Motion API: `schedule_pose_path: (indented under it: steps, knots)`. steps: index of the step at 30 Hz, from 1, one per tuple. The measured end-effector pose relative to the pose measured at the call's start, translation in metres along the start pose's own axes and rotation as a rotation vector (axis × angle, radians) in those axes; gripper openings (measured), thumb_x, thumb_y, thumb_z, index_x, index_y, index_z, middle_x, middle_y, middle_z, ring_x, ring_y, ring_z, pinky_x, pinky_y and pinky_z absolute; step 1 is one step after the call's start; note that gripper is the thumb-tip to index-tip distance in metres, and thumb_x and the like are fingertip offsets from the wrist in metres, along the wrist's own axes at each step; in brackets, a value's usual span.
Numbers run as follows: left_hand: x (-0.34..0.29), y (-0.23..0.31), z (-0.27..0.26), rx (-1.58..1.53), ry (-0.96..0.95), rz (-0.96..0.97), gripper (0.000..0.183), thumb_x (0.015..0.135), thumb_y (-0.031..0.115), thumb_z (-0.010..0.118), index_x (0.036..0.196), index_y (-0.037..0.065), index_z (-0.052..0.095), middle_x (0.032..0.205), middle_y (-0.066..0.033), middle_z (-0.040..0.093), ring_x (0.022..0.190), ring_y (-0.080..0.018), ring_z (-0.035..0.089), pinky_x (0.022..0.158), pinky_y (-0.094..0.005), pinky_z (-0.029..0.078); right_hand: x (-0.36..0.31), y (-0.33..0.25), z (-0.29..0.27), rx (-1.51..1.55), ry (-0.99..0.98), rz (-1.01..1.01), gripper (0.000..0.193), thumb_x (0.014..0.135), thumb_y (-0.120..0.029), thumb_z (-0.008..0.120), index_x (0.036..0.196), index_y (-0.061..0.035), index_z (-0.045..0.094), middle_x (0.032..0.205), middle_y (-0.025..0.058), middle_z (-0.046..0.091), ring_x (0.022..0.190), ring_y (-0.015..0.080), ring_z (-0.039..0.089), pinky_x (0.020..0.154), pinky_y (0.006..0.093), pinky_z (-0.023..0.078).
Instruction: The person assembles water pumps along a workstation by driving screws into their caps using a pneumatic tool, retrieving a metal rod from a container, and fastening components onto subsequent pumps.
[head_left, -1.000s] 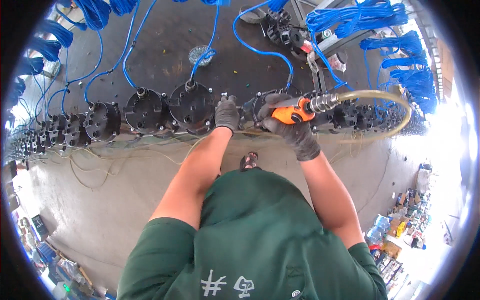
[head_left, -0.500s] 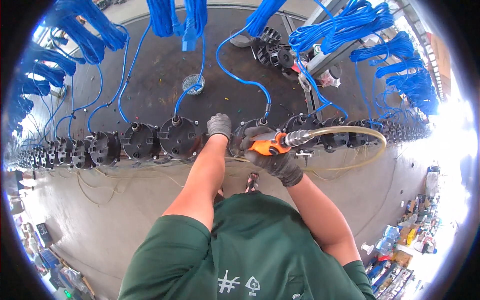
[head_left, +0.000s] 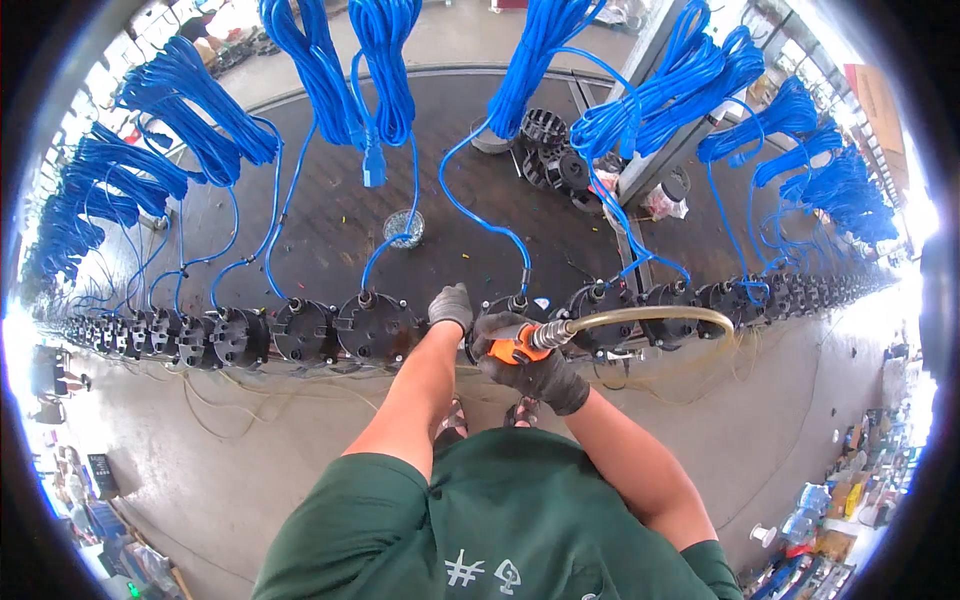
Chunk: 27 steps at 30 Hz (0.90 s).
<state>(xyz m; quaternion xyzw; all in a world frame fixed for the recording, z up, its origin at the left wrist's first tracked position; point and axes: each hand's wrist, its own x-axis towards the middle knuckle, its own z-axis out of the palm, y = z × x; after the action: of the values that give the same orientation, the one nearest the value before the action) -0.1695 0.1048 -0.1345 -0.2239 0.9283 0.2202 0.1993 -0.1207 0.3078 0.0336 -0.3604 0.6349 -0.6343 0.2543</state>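
My right hand (head_left: 548, 378), in a dark grey glove, is wrapped round an orange air-powered driver (head_left: 512, 346). A yellowish air hose (head_left: 660, 314) loops off to the right from its metal coupling. The tool's front end lies against a round black housing (head_left: 497, 308), partly hidden behind tool and glove. A blue cable (head_left: 497, 229) rises from this housing. Just left of it, my gloved left hand (head_left: 452, 308) is closed at the bench edge, its fingertips hidden. Another round black housing (head_left: 376, 328) sits to the left of that hand.
A long row of similar black housings (head_left: 238, 337) lines the near edge of the dark bench (head_left: 340, 225). Blue cable bundles (head_left: 383, 75) hang above. On the bench are a small tub of metal parts (head_left: 404, 229) and loose black parts (head_left: 558, 165); a metal post (head_left: 660, 150) stands right.
The view has shifted, so the bench and row sit lower in it. My right hand still grips the driver, now tilted differently. My left hand stays closed at the bench edge.
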Motion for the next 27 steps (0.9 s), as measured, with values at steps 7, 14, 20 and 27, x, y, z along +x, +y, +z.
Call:
schedule_pose_path:
  steps: [7, 14, 20, 27]
  knots:
    - [0.053, -0.02, -0.047, -0.608, 0.964, -0.383, 0.031, 0.091, 0.014, 0.058, 0.12, 0.001, 0.059, 0.118, -0.026, 0.063, 0.108, -0.0439, 0.063, 0.094, -0.0485, 0.051, 0.001, -0.011, 0.016, 0.317, -0.022, 0.04, 0.048, 0.085, -0.006, 0.079, 0.128, -0.0067, 0.059, 0.114, 0.0043, 0.068, 0.104, 0.0134, 0.064, 0.093, 0.0314, 0.053]
    - [0.017, 0.015, -0.029, -0.907, 0.806, -0.281, 0.028, 0.087, 0.011, 0.06, 0.114, 0.001, 0.063, 0.106, -0.0216, 0.07, 0.099, -0.0398, 0.068, 0.089, -0.0458, 0.053, 0.002, 0.011, 0.004, 0.24, 0.041, 0.025, 0.052, 0.083, -0.008, 0.082, 0.129, -0.0063, 0.057, 0.113, 0.0047, 0.068, 0.105, 0.0155, 0.065, 0.096, 0.0315, 0.053]
    - [-0.078, -0.014, 0.009, -1.615, 0.307, 0.265, 0.026, 0.087, 0.009, 0.066, 0.113, 0.005, 0.062, 0.098, -0.0094, 0.066, 0.095, -0.0244, 0.066, 0.089, -0.0369, 0.053, 0.011, -0.008, 0.01, 0.778, -0.01, 0.253, 0.042, 0.086, -0.02, 0.079, 0.12, -0.006, 0.06, 0.114, 0.0032, 0.066, 0.106, 0.0152, 0.062, 0.089, 0.0321, 0.052]
    - [-0.161, 0.001, -0.058, -0.811, 0.171, 1.078, 0.074, 0.089, 0.038, 0.073, 0.151, 0.012, 0.042, 0.147, -0.0082, 0.051, 0.132, -0.0298, 0.052, 0.111, -0.0415, 0.045, 0.015, -0.084, 0.031, 0.051, 0.045, -0.024, 0.019, 0.078, -0.018, 0.074, 0.091, -0.0065, 0.067, 0.097, 0.0048, 0.069, 0.092, 0.0174, 0.065, 0.082, 0.0329, 0.052]
